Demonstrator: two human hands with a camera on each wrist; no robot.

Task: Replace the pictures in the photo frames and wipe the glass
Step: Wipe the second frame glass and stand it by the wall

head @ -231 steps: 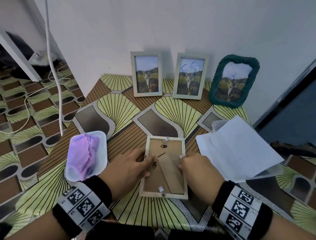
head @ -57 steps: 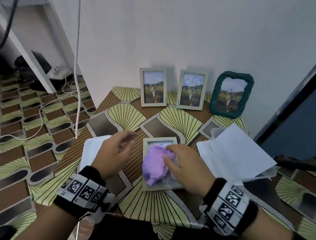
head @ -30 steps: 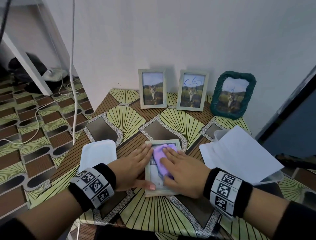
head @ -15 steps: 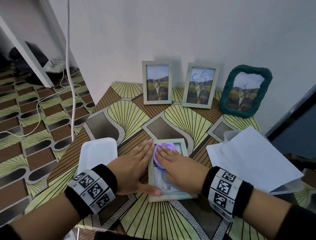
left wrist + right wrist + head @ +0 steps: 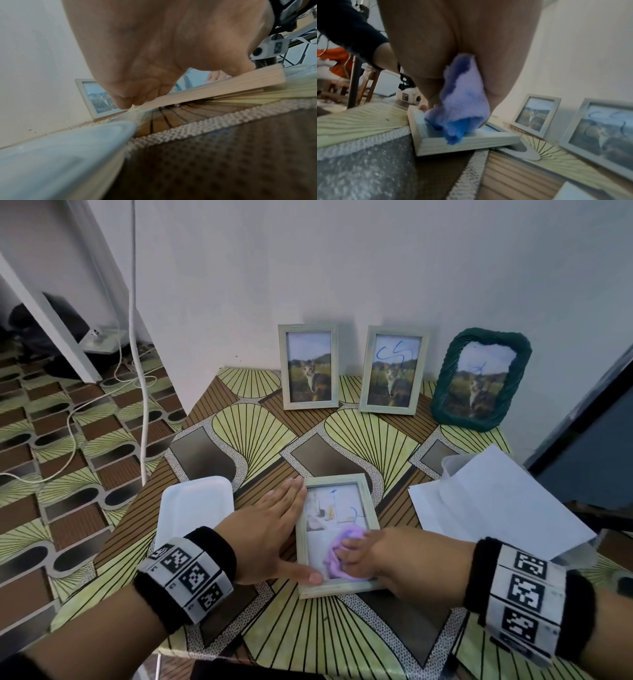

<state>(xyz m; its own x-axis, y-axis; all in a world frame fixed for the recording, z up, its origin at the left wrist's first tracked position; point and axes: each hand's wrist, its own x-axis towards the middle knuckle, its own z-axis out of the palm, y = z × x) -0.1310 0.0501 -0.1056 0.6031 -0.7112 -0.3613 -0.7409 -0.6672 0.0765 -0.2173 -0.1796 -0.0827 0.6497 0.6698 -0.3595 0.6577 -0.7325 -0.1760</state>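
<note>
A pale wooden photo frame lies flat, glass up, on the patterned table, with blue pen marks on the upper glass. My left hand lies flat against its left side, fingers straight and the thumb along the bottom rail. My right hand holds a bunched purple cloth and presses it on the lower part of the glass. The right wrist view shows the cloth under my right hand, on the frame. The left wrist view shows my left hand against the frame's side.
Two pale framed cat photos and a green woven frame stand against the back wall. A white tray lies left of my left hand. White paper sheets lie at the right. A white cable hangs past the table's left edge.
My right hand has slid the cloth from the top of the glass down to its lower part, uncovering the picture. The left hand has stayed beside the frame.
</note>
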